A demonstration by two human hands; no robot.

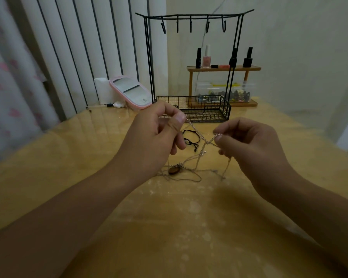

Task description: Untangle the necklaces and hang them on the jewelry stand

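My left hand (pixel 159 131) pinches one end of a thin silver chain necklace (pixel 199 133) between thumb and forefinger, held above the table. My right hand (pixel 247 141) pinches the same chain further along, and the chain stretches between them. Tangled with it, a tan cord necklace with a brown oval pendant (pixel 173 170) trails down onto the tabletop. A black cord necklace (pixel 191 139) lies on the table behind the hands. The black wire jewelry stand (pixel 193 17) with several empty hooks stands at the back, its basket base (pixel 199 109) just beyond my hands.
A pink-framed mirror (pixel 131 91) leans against a white roll at the back left. Behind the stand a wooden shelf (pixel 223 68) carries nail polish bottles, with a clear box of small items (pixel 225 93) beneath. The yellow table (pixel 189 227) has a glossy cover.
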